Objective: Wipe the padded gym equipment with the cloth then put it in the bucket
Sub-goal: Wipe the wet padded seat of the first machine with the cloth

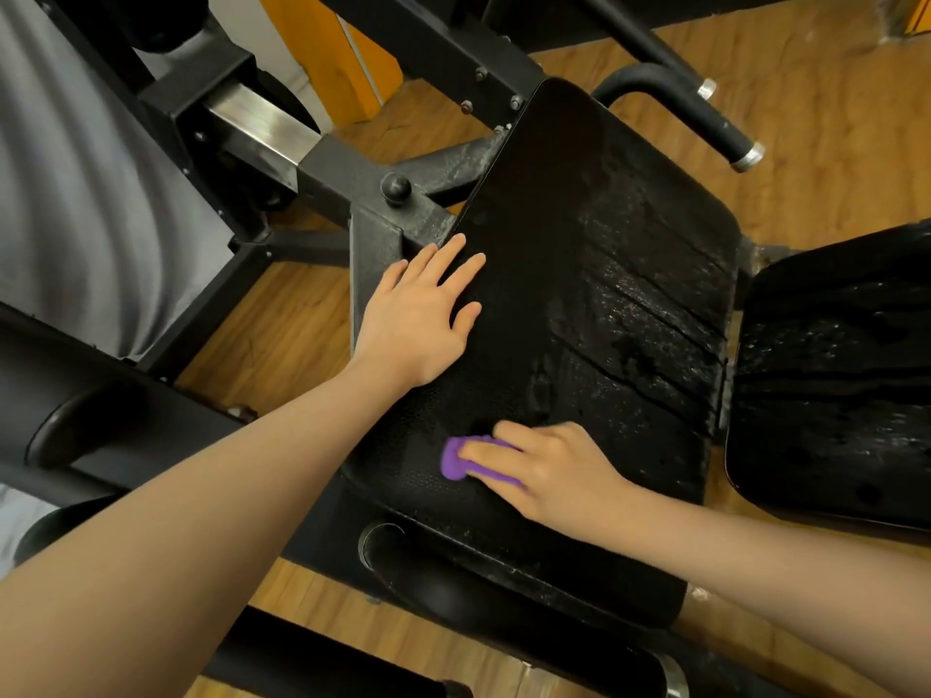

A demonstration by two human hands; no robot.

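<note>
A black padded seat point(594, 274) of a gym machine fills the middle of the head view; its surface is cracked and wet on the right half. My left hand point(423, 319) lies flat on the pad's left edge with fingers spread. My right hand point(544, 471) presses a small bunched purple cloth point(456, 460) onto the near part of the pad, fingers laid over it. Most of the cloth is hidden under those fingers. No bucket is in view.
A second black pad point(831, 385) sits to the right. The black steel frame point(352, 178) with a knob point(395, 188) runs to the left, and a handle bar point(705, 113) sticks out behind. A foam roller point(483, 586) lies below the seat on the wooden floor point(282, 340).
</note>
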